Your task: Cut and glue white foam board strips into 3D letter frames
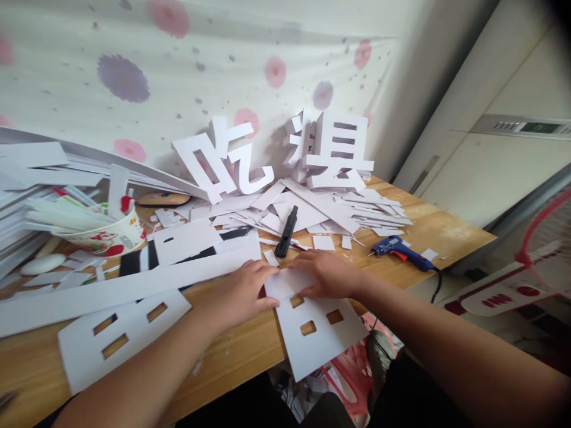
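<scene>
A white foam-board cut-out (314,339) with rectangular holes lies at the table's front edge, partly overhanging it. My left hand (243,291) rests on its left top corner with the fingers curled and pinching the edge. My right hand (328,274) presses flat on its top edge, fingers stretched out. A black utility knife (286,230) lies just beyond my hands. A blue glue gun (398,248) lies on the wood to the right.
Another holed white panel (120,339) and a long white strip (129,285) lie to the left. White offcuts (330,208) pile up behind, under standing white characters (223,160). A paper bowl (111,235) sits at left. A red fan (535,261) stands at right.
</scene>
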`<state>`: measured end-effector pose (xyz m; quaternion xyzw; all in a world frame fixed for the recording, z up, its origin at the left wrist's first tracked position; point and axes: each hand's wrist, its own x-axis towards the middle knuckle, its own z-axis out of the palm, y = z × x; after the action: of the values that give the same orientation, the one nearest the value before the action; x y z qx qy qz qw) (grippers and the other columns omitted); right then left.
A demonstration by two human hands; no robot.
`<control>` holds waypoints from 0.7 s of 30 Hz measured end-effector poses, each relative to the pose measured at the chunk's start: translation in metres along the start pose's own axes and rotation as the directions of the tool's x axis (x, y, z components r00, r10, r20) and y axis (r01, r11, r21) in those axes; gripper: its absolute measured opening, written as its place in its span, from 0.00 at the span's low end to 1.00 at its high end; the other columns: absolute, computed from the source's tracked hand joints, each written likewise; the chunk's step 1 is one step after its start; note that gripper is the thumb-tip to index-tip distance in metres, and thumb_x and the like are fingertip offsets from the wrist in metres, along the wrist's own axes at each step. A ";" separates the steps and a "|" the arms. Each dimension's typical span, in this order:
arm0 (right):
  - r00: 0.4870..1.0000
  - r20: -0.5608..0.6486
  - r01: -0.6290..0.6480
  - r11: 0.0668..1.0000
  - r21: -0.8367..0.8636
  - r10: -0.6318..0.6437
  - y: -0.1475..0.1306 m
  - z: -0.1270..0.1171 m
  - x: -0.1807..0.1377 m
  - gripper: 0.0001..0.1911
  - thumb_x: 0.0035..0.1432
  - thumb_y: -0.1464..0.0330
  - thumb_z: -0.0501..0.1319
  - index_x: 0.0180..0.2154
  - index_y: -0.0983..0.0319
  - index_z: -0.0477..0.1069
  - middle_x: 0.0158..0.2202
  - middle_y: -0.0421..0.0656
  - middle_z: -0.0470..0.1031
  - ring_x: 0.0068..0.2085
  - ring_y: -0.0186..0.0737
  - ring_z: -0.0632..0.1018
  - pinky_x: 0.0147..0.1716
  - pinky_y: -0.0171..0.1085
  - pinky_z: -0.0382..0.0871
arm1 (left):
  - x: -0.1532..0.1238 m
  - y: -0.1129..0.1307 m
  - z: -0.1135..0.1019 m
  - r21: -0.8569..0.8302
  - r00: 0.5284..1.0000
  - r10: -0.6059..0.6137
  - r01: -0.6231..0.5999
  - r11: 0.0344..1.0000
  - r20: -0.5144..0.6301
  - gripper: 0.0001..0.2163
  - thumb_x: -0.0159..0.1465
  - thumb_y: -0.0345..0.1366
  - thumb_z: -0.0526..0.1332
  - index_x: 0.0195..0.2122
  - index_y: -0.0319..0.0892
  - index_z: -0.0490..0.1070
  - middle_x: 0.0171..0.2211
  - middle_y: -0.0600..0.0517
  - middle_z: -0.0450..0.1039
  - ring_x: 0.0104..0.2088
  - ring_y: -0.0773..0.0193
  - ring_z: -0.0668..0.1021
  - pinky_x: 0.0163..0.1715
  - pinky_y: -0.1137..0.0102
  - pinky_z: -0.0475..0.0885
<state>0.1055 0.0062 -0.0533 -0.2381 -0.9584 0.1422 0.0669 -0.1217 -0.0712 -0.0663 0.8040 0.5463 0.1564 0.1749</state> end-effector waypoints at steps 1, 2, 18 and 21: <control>1.000 -0.007 0.006 1.000 -0.006 -0.006 -0.002 0.001 0.000 0.29 0.49 0.62 0.67 0.54 0.57 0.68 0.50 0.46 0.74 0.48 0.47 0.74 0.48 0.43 0.66 | 0.001 0.001 0.001 -0.002 1.000 -0.009 0.009 1.000 -0.006 0.24 0.54 0.42 0.66 0.52 0.45 0.69 0.50 0.47 0.72 0.52 0.51 0.71 0.52 0.59 0.66; 1.000 -0.011 0.006 1.000 -0.015 -0.006 -0.004 0.002 0.001 0.29 0.49 0.63 0.67 0.54 0.58 0.68 0.50 0.47 0.74 0.48 0.47 0.74 0.48 0.43 0.66 | 0.001 0.001 0.002 0.000 1.000 -0.015 0.015 1.000 -0.017 0.23 0.54 0.42 0.67 0.51 0.45 0.70 0.49 0.47 0.73 0.51 0.51 0.72 0.52 0.59 0.66; 0.501 -0.162 -0.865 0.485 -0.127 0.850 0.145 -0.058 -0.161 0.13 0.51 0.69 0.63 0.40 0.66 0.76 0.38 0.50 0.78 0.40 0.48 0.77 0.40 0.43 0.69 | 0.010 -0.013 0.000 0.056 0.977 -0.196 0.201 0.978 -0.086 0.27 0.53 0.43 0.62 0.55 0.43 0.66 0.51 0.46 0.68 0.49 0.50 0.73 0.50 0.60 0.68; 0.486 -0.083 -0.872 0.478 -0.104 0.870 0.150 -0.046 -0.159 0.12 0.59 0.62 0.62 0.40 0.64 0.73 0.40 0.45 0.76 0.41 0.41 0.76 0.43 0.45 0.69 | 0.012 -0.010 -0.002 0.045 0.970 -0.223 0.227 0.973 -0.092 0.28 0.53 0.43 0.62 0.56 0.43 0.65 0.51 0.46 0.66 0.50 0.50 0.72 0.51 0.60 0.67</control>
<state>0.3198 0.0682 -0.0650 -0.6961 -0.7118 0.0909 -0.0214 -0.1265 -0.0569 -0.0685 0.7338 0.6452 0.1552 0.1453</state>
